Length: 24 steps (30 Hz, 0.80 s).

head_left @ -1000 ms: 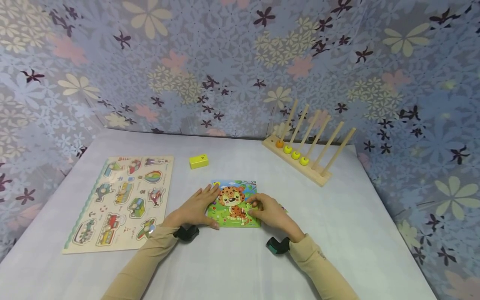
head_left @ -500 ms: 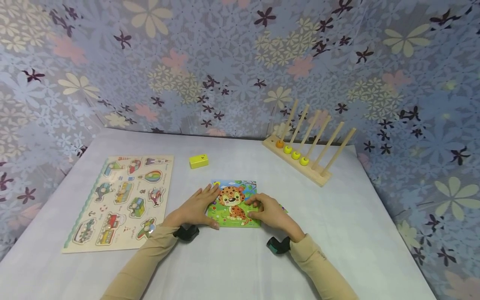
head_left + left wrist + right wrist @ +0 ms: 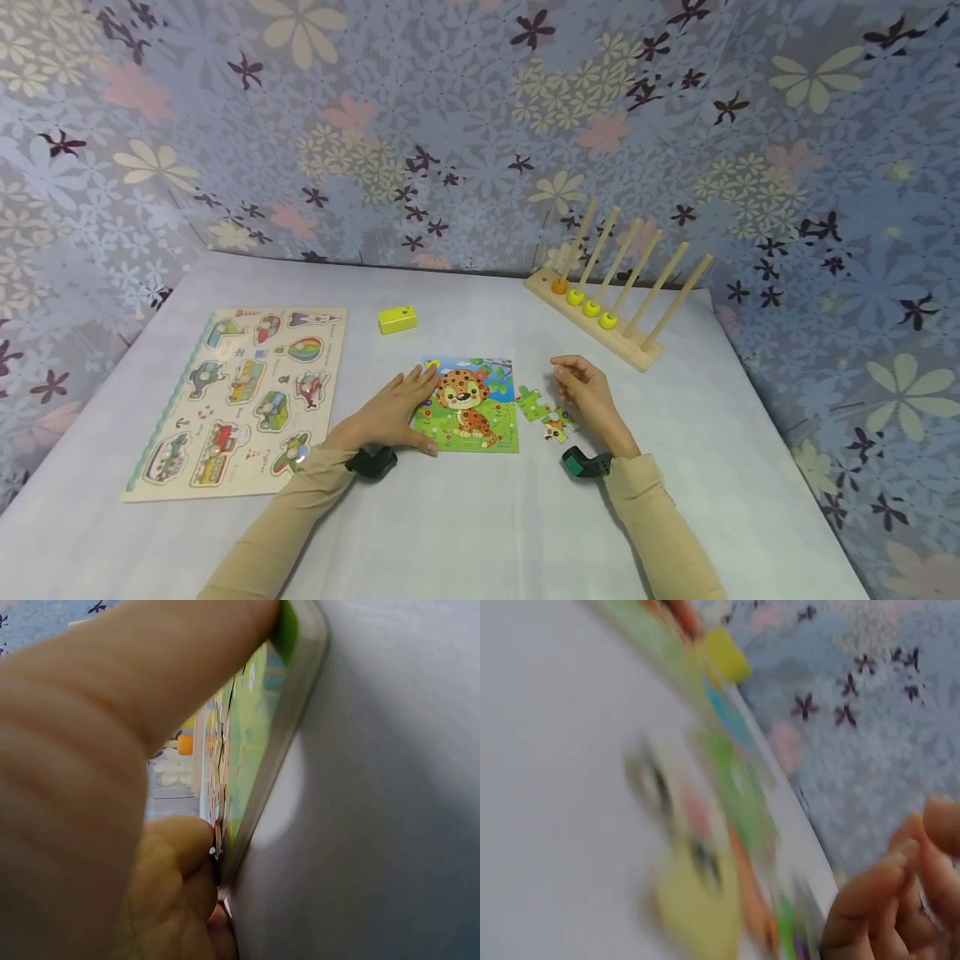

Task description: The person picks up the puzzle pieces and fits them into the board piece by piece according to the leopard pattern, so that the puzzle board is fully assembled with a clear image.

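Observation:
A square leopard jigsaw puzzle lies on the table, with a green lower part and blue top right. My left hand rests along its left side, fingers extended and thumb near the bottom corner. In the left wrist view that thumb touches the edge of the puzzle board. My right hand is to the right of the puzzle, fingers loosely bent with nothing held. Just below and left of it lie loose puzzle pieces, among them a green piece and a patterned one. Motion blurs them in the right wrist view.
On the left lies a large vehicle peg puzzle board. A yellow block sits behind the leopard puzzle. At the back right stands a wooden peg rack with several beads low on its pegs. Floral cloth hangs behind the table.
My right hand has left the puzzle's right side and moved right, uncovering the loose pieces. The piece under its fingers now lies in the picture. My left hand has stayed put.

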Motion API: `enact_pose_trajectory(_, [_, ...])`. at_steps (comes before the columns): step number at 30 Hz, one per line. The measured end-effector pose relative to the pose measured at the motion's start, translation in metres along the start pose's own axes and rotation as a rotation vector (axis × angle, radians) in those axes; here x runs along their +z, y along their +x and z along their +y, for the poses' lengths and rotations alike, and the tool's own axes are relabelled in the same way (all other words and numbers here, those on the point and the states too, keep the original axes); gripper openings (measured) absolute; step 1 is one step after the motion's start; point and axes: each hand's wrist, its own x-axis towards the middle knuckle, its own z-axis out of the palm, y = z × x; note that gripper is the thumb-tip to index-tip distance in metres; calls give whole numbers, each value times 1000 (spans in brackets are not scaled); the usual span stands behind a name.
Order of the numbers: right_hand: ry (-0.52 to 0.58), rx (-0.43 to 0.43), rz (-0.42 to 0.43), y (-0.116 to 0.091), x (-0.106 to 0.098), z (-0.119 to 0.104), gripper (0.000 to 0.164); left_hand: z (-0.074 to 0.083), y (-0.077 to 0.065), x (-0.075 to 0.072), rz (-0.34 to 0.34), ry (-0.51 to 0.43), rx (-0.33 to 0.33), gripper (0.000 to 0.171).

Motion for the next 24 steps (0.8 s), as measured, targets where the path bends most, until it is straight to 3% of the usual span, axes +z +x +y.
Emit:
enact_pose_trajectory(2, [-137, -20, -38, 0, -5, 1, 33, 0, 0, 0, 1, 0, -1, 113])
enact_pose_trajectory(5, [-282, -60, -175, 0, -10, 1, 47, 1, 0, -1, 4, 4, -1, 114])
enact_pose_trajectory(7, [-310, -88, -265, 0, -11, 1, 59, 1, -1, -1, 5, 5, -1, 113])
enact_pose_trajectory(10, [-317, -101, -317, 0, -10, -1, 66, 2, -1, -1, 6, 3, 2, 113])
enact_pose_trajectory(19, [-400, -27, -295, -5, -3, -14, 50, 3, -2, -3, 1, 2, -4, 112])
enact_pose_trajectory(24, [-464, 5, -228, -5, 0, -13, 24, 3, -2, -3, -2, -3, -3, 112])
